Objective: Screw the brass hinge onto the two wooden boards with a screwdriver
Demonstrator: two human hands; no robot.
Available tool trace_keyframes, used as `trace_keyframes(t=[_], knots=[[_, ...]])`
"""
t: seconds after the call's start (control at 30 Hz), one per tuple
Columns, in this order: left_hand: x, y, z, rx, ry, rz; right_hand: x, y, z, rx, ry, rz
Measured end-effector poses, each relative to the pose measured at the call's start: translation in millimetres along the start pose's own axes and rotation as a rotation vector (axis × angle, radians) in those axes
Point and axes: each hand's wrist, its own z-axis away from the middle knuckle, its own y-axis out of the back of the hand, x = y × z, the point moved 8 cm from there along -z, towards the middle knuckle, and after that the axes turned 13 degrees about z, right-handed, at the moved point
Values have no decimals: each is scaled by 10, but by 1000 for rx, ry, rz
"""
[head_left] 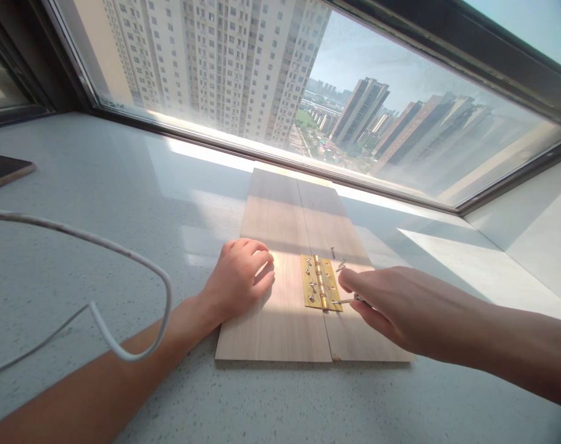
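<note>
My right hand (391, 302) grips a screwdriver (347, 301), most of its handle hidden by my fingers. Its shaft points left, with the tip at the lower right corner of a brass hinge (321, 282). The hinge lies open across the seam between two wooden boards, the left board (280, 333) and the right board (363, 342). Several screws (311, 298) stand in the hinge's left leaf. My left hand (249, 271) rests on the left board's edge, fingers bent and apart, holding nothing. Loose screws (340, 265) lie on the right board above my right hand.
The boards lie on a speckled white sill (178, 394) below a large window with a dark frame (502, 179). A white cable (136, 259) loops across the left foreground. At the far left lies a dark flat device (5, 171), partly out of view.
</note>
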Motion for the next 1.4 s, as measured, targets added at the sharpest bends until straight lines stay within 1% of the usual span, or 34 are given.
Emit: trace_keyframes(t=[0.07,0.2,0.23,0.27,0.3,0.33,0.4,0.47,0.53,0.57,0.7,0.83,0.93,1.03,1.07,1.1,1.17,1.23,1.27,1.33,1.4], knots=[[0,0,0,1,-1,0,-20,26,13,7,61,29],[16,-7,-1,-7,-11,-12,-164,106,89,72,331,157],[23,-9,0,-11,-16,-17,-178,110,108,83,362,176],[29,-10,0,-13,-19,-20,-166,104,115,84,351,171],[33,-11,1,-15,-21,-21,-133,92,112,77,305,141],[36,-10,2,-15,-21,-21,-92,73,104,66,240,93],[36,-8,4,-14,-18,-20,20,27,85,48,61,-1],[36,-5,3,-12,-17,-21,107,-7,78,44,-91,-24],[37,-2,0,-9,-21,-19,138,-21,70,40,-154,1],[39,0,-1,-6,-25,-15,128,-25,63,33,-145,5],[45,12,-7,4,-37,1,53,-6,61,27,-30,-62],[46,15,-7,3,-33,2,31,39,102,56,51,-82],[45,13,-5,3,-29,-1,-6,59,137,82,144,-18],[47,5,-2,0,-31,-4,-105,78,192,152,303,117],[48,2,-2,-3,-32,-6,-119,78,207,175,326,151],[49,-1,-3,-5,-33,-9,-103,74,210,189,309,172],[52,-2,-4,-8,-35,-14,4,48,189,171,165,173],[56,0,-4,-9,-37,-15,115,-5,172,100,5,161],[58,1,-4,-10,-38,-14,130,-32,167,58,-29,152],[58,1,-2,-11,-37,-10,92,-54,156,9,-16,115],[55,2,0,-11,-36,-7,38,-22,143,22,30,53]])
